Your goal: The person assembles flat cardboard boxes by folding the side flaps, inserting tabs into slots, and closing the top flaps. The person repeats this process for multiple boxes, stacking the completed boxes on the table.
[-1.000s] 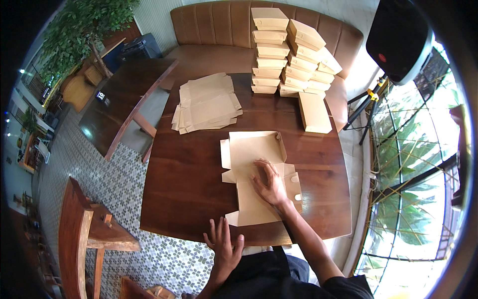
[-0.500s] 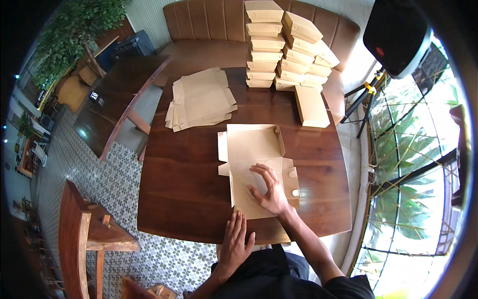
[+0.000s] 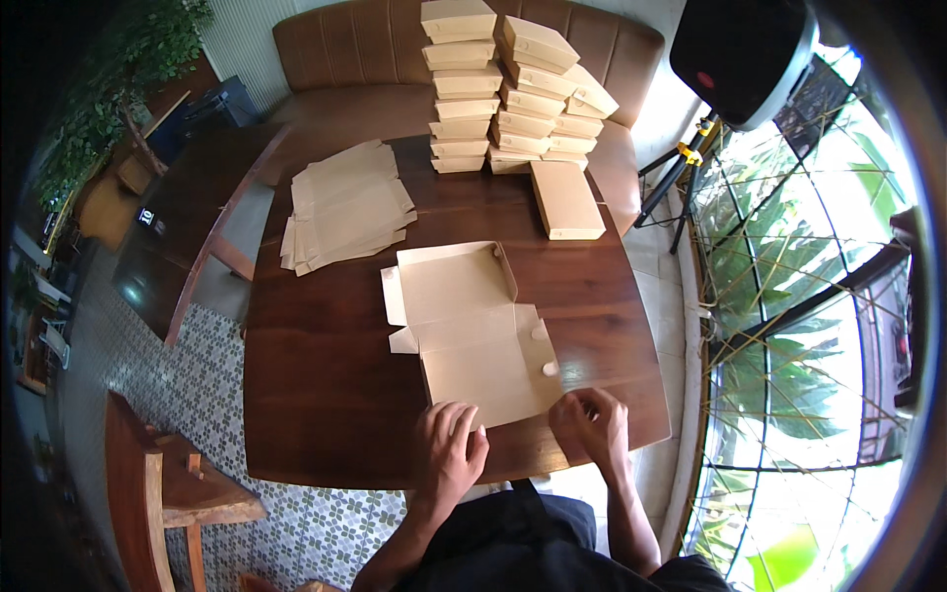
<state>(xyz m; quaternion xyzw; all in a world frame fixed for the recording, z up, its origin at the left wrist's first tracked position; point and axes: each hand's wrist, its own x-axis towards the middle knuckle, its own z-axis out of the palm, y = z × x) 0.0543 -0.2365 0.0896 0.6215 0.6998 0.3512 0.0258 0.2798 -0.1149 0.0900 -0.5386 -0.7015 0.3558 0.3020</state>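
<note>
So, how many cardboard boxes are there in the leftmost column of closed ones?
7 closed cardboard boxes, one above another near the far edge of the wooden table, beyond the opened cardboard box; any directly behind them may be hidden.

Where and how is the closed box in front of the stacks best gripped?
Probably grip the closed box by its long sides near the front end, coming from the person's side: that end is free, while stacked boxes stand behind.

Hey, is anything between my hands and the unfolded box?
Nothing visible is. Your left hand is at the near left corner of the unfolded box, your right hand by the near right one; the flat sheets and stacked boxes are farther back.
</note>
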